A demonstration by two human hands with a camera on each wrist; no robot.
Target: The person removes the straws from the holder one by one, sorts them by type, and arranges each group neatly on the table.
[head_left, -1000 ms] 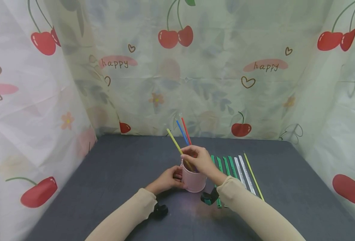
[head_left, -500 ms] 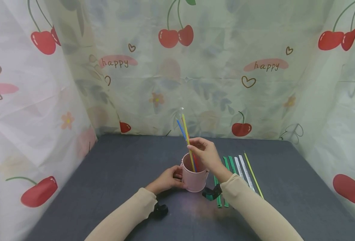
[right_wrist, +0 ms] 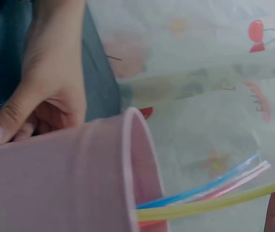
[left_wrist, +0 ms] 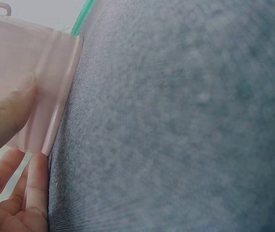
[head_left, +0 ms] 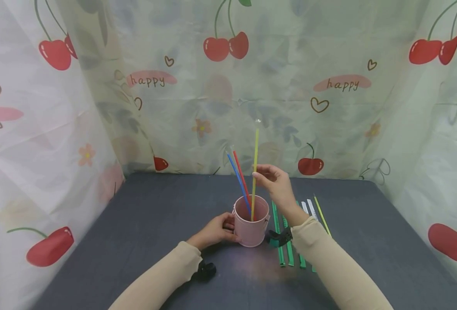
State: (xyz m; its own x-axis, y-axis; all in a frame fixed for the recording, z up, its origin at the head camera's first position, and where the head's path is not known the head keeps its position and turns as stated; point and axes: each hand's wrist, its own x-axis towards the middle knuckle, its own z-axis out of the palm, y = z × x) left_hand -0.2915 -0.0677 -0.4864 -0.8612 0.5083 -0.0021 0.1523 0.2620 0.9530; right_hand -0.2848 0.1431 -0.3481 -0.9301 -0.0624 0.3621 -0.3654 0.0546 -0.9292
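A small pink bucket [head_left: 250, 232] stands upright on the dark table. My left hand [head_left: 214, 231] grips its left side; in the left wrist view the thumb [left_wrist: 9, 116] lies against the wall and the fingers are at the bottom edge. My right hand [head_left: 276, 185] pinches a yellow straw [head_left: 256, 148] between thumb and fingers, above and right of the rim. The straw stands nearly upright, its lower end inside the bucket. A blue straw [head_left: 237, 172] and a red straw [head_left: 240, 168] lean left in the bucket. Clear wrapping shows at the straws' upper ends.
Several green-wrapped straws [head_left: 280, 247] lie in a row right of the bucket. White-wrapped straws [head_left: 310, 206] and another yellow straw [head_left: 321, 213] lie farther right, partly hidden by my right sleeve [head_left: 329, 262]. A cherry-printed curtain [head_left: 259, 90] hangs around the table's back and sides.
My right hand has moved right and up, bringing the yellow straw from a left lean to nearly upright, its lower end in the bucket. The left hand and the bucket have stayed put.
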